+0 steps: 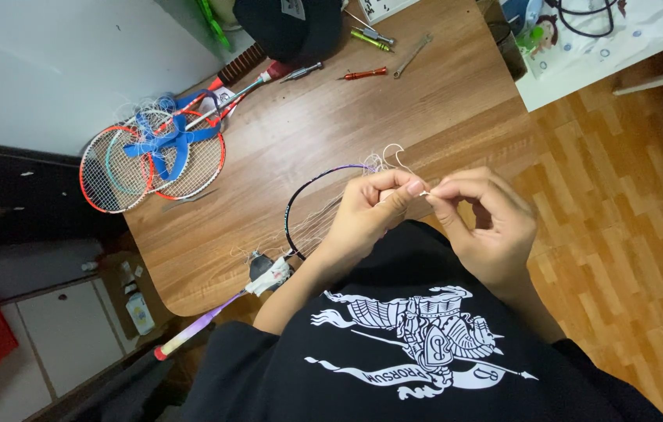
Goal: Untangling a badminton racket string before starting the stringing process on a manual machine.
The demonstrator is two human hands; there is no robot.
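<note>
A dark-framed badminton racket (294, 205) with loose, slack white strings lies on the wooden table (394, 109), its purple handle (191, 332) sticking out past the near edge. My left hand (366, 215) and my right hand (484, 223) meet over the racket head's rim. Both pinch a thin white string (426, 193) between thumb and fingertips. Curled string ends (394, 156) rise just beyond my fingers. My hands hide the right part of the frame.
Two red-framed rackets (151, 160) with tangled blue grip tape and loose string lie at the table's far left. Small screwdrivers and tools (366, 74) and a dark cap (288, 27) sit at the back. A white desk (605, 47) stands to the right, over wood flooring.
</note>
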